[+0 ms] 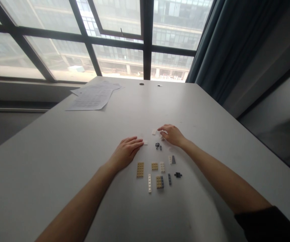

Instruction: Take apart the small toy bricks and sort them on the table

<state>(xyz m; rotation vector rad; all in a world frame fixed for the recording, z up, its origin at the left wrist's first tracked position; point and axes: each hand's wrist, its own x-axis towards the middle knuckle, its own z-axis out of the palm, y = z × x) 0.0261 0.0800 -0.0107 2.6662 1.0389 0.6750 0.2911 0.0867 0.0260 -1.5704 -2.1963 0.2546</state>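
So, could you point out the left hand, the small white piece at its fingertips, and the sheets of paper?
Left hand [126,152]: head view, on the back of the hand.
Small white piece [145,143]: head view, on its uncovered part.
Sheets of paper [92,99]: head view, on the front sheet's middle.

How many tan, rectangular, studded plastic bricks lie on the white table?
3: the left brick, the middle brick right of it, and the nearest brick beside a blue-grey studded strip. The left hand or right hand could hide more.
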